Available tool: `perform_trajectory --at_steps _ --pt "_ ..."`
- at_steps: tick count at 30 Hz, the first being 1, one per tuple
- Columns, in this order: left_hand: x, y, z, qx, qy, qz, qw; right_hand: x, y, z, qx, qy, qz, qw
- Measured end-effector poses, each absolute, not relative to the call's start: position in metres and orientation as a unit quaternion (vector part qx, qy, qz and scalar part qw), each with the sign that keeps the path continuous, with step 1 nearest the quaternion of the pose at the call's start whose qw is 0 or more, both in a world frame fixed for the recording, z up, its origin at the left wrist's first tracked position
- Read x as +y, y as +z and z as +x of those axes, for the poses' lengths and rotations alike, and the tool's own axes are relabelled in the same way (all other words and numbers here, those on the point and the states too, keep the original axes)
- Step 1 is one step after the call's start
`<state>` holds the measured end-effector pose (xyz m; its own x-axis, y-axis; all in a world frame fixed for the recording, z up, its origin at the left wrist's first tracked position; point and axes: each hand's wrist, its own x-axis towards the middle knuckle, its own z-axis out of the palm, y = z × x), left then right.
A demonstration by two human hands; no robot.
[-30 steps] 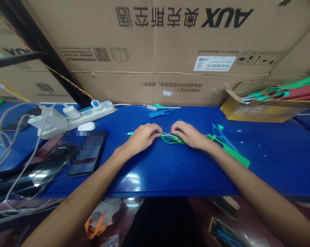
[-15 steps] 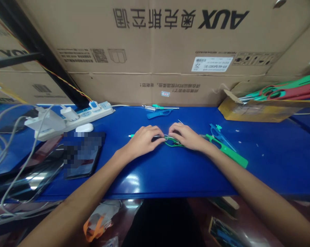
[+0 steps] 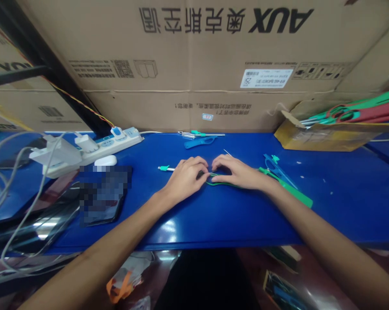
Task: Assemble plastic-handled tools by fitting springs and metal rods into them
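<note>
On the blue table, my left hand (image 3: 188, 175) is closed, thumb and fingertips pinched together on something too small to make out. A metal rod with a teal end (image 3: 163, 168) runs under its knuckles. Close by on the right, my right hand (image 3: 238, 171) curls over a green plastic shell with a looped outline (image 3: 222, 183), mostly covered by the palm. Behind its knuckles a thin metal pin (image 3: 227, 152) sticks up. Beside the right wrist lies a green handle-shaped piece (image 3: 296, 192) with a metal end, and past it a blue plastic frame (image 3: 280, 170).
At the back lie a blue handle-shaped piece (image 3: 199, 142) and teal-tipped rods (image 3: 210, 134). A cardboard box (image 3: 313, 137) of green and red pieces stands back right. To the left are a power strip (image 3: 97, 150), a white case (image 3: 105, 160), a phone (image 3: 105, 198) and loose cables.
The teal-ended rod now shows farther out to the left of my left hand. My right hand has tilted, and less of the green loop shows between the hands.
</note>
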<state>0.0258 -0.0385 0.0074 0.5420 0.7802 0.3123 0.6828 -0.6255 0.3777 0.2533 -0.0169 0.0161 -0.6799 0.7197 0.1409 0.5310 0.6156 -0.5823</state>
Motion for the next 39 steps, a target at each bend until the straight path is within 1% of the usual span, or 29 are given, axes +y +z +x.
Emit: perform_trajectory --at_steps 5,10,14,16,18,23,28,34,39 --pt "-0.032 0.011 0.013 0.374 0.229 0.888 0.137 -0.016 0.012 0.254 -0.870 0.254 -0.373 0.199" --pt "-0.024 0.014 -0.001 0.319 0.228 0.893 0.221 -0.014 0.009 0.253 -0.869 0.243 -0.381 0.202" --pt "-0.021 0.004 0.000 0.358 0.283 0.854 0.248 -0.015 0.011 0.254 -0.870 0.242 -0.379 0.201" --pt "-0.021 0.000 0.004 0.380 0.299 0.843 0.237 -0.017 0.014 0.256 -0.874 0.244 -0.372 0.195" --pt "-0.022 -0.002 0.006 0.385 0.295 0.852 0.200 -0.018 0.018 0.261 -0.882 0.235 -0.365 0.182" --pt "-0.029 0.004 0.013 0.378 0.268 0.878 0.120 -0.019 0.030 0.274 -0.897 0.181 -0.380 0.134" --pt "-0.030 0.004 0.021 0.409 0.225 0.883 0.059 -0.022 0.037 0.272 -0.904 0.171 -0.374 0.111" --pt "-0.030 0.004 0.025 0.416 0.216 0.882 0.054 -0.027 0.038 0.268 -0.897 0.189 -0.373 0.142" --pt "-0.031 0.003 0.027 0.434 0.221 0.871 0.070 -0.026 0.036 0.267 -0.910 0.142 -0.372 0.118"
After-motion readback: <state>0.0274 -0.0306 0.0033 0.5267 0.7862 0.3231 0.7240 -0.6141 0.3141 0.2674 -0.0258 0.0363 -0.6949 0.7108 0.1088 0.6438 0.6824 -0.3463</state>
